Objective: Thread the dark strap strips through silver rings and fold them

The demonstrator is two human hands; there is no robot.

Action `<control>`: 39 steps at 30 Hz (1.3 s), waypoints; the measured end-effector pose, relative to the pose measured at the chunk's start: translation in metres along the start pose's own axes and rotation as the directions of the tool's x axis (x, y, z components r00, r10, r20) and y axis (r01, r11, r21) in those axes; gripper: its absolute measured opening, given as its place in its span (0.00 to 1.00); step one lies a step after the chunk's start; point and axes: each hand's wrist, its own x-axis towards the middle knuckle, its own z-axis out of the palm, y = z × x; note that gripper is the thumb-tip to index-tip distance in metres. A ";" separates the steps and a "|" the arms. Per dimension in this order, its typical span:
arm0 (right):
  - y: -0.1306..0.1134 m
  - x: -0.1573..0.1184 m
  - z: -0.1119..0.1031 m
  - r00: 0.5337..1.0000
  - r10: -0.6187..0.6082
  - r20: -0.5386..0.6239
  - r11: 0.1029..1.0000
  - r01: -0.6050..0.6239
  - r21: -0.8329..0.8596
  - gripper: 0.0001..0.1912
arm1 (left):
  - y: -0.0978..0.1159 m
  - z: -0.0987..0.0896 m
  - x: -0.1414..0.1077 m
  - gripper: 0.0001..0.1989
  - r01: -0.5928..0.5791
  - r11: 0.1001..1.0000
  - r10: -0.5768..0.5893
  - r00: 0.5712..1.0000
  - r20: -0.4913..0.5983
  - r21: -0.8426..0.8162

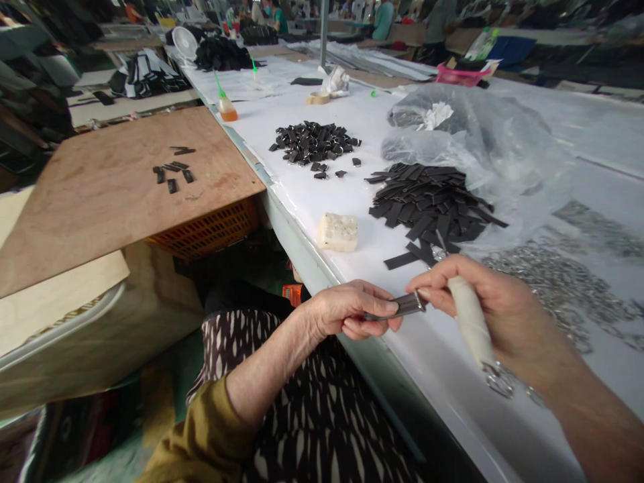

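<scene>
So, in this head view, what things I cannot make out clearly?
Head view:
Flat metal piece in the left hand: one end hidden by the fingers.
White-wrapped tool in the right hand: its tip too small to tell.
Small metal pieces: blurred, exact shape unclear.
Orange object: mostly hidden by the table edge.
Orange plastic crate: partly hidden by the wooden board.
</scene>
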 end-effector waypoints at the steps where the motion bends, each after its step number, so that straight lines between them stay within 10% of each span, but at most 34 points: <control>1: 0.000 0.001 0.000 1.000 0.013 0.006 1.000 -0.013 0.024 0.04 | 0.000 0.000 -0.001 0.11 0.001 1.000 -0.001 1.000 0.002 0.000; 15: 0.004 0.000 -0.001 0.999 0.050 0.000 0.991 -0.050 0.123 0.08 | -0.003 0.010 0.000 0.09 -0.100 0.994 0.099 0.994 -0.040 -0.032; 21: 0.002 0.001 0.001 0.978 -0.008 -0.207 0.999 0.019 0.050 0.09 | -0.008 0.011 0.002 0.14 -0.281 0.960 0.273 0.941 -0.199 -0.012; 29: 0.004 -0.007 0.011 0.975 -0.219 -0.044 0.963 0.209 -0.167 0.01 | -0.013 0.018 0.002 0.31 -0.376 0.925 0.320 0.852 -0.414 -0.059; 34: 0.006 -0.001 0.026 0.856 -0.515 0.044 0.807 0.501 -0.311 0.08 | -0.013 0.024 0.007 0.14 -0.499 0.848 0.313 0.741 -0.594 -0.176; 39: 0.013 0.004 0.040 0.735 -0.674 0.080 0.615 0.617 -0.491 0.13 | -0.012 0.030 0.007 0.09 -0.557 0.733 0.246 0.753 -0.611 -0.391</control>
